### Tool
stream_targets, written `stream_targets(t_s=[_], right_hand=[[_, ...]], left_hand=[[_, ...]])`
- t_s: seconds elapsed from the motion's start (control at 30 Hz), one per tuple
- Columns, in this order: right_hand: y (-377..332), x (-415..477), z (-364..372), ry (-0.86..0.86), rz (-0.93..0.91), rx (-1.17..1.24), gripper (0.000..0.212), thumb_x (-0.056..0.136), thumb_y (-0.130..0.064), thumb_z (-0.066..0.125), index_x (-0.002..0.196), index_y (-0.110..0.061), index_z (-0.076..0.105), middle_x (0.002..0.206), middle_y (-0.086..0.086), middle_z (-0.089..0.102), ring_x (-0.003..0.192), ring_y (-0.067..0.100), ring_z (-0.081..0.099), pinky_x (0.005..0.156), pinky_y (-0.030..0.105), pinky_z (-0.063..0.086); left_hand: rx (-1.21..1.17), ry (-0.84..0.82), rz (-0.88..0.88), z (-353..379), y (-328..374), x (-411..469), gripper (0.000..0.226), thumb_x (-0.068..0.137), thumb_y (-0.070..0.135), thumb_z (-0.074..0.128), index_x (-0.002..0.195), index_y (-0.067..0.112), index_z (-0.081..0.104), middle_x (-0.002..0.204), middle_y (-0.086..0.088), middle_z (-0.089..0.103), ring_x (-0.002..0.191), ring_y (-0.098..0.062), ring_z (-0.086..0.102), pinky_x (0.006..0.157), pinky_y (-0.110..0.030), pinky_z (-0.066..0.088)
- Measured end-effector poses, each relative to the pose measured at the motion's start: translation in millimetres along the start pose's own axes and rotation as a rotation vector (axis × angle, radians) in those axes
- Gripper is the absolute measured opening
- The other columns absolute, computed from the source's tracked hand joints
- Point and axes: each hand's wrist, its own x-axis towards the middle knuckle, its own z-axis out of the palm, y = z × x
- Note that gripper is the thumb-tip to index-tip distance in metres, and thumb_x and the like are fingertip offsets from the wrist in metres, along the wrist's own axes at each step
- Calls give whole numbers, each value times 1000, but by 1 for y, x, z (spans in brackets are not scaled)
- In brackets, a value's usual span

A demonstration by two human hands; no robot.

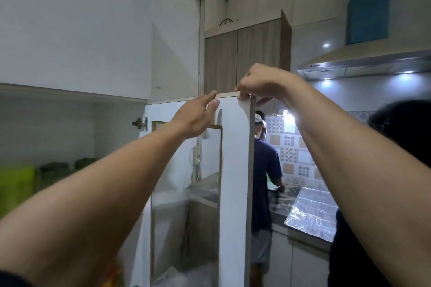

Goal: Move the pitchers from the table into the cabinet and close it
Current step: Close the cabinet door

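Both forearms rise from the bottom edge toward the open cabinet door (234,158). The left hand (194,116) lies with fingers straight and apart against the door's top edge, clamping nothing. The right hand (261,85) has its grip pinched on the door's top corner. Inside the cabinet (70,128), on the shelf at left, sit a lime-green container (16,184) and darker green ones (67,166), probably the pitchers, though blurred. Judging by this, loading looks done and closing remains. No table shows. Beyond, another person (264,170) stands at a worktop (310,213) covered in foil, under a range hood (363,65) with its lights on.
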Motion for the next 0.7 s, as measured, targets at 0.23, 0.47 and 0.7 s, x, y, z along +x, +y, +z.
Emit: stream_targets(t_s=[0.23, 0.47, 0.7], right_hand=[[-77, -50, 34, -261, -91, 467, 36, 103, -40, 49, 116, -12, 67, 112, 3, 73, 109, 20, 66, 99, 49, 48], [-158, -57, 112, -378, -170, 535, 57, 104, -53, 36, 151, -21, 43, 149, 6, 53, 140, 27, 43, 99, 54, 41], [-230, -43, 193, -295, -444, 292, 65, 109, -37, 26, 160, -6, 2, 167, 16, 16, 153, 31, 20, 119, 35, 20]], left_hand=[[-42, 137, -155, -97, -1, -70, 60, 100, 59, 24, 113, 25, 71, 111, -10, 71, 110, -32, 63, 98, -44, 49], [-283, 336, -388, -188, -19, -125, 77, 86, 74, 30, 93, 18, 81, 98, -8, 78, 96, -27, 71, 97, -48, 51], [-140, 501, -508, -238, -47, -174, 47, 80, 38, 65, 84, -8, 59, 78, -18, 60, 74, -32, 68, 54, -38, 55]])
